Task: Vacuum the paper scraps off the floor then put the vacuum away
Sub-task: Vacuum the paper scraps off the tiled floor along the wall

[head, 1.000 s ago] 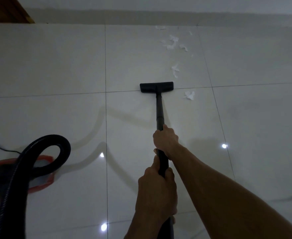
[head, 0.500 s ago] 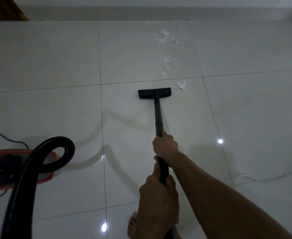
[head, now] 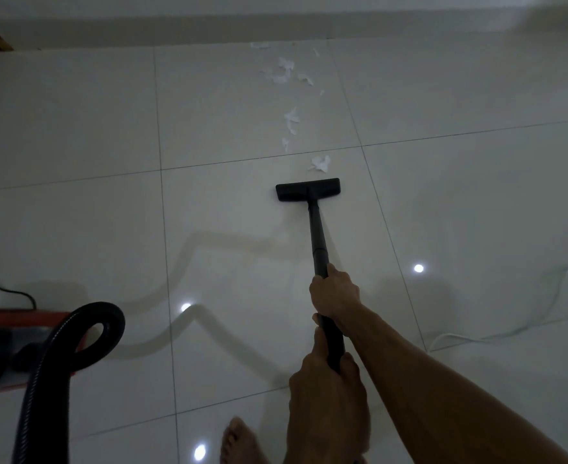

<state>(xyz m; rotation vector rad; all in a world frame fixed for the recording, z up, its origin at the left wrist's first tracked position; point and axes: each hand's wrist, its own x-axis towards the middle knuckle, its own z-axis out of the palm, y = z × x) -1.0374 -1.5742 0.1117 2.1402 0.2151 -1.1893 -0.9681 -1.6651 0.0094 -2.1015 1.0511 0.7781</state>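
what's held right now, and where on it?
The vacuum wand, in both hands: right hand mid-tube, left hand nearer the hose end. Both grips wrap the tube.

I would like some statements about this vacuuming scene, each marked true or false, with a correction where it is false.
1. Both hands grip the black wand. True: the right hand holds it higher up the wand, the left hand nearer the person.
2. The floor head is covering the nearest paper scrap. False: the floor head sits just short of the nearest scrap, which lies uncovered beyond it.
3. More paper scraps lie farther away, toward the wall. True.
4. The red vacuum body is on the person's right. False: the vacuum body is at the left, behind the looped black hose.
5. The person wears shoes. False: a bare foot shows at the bottom.
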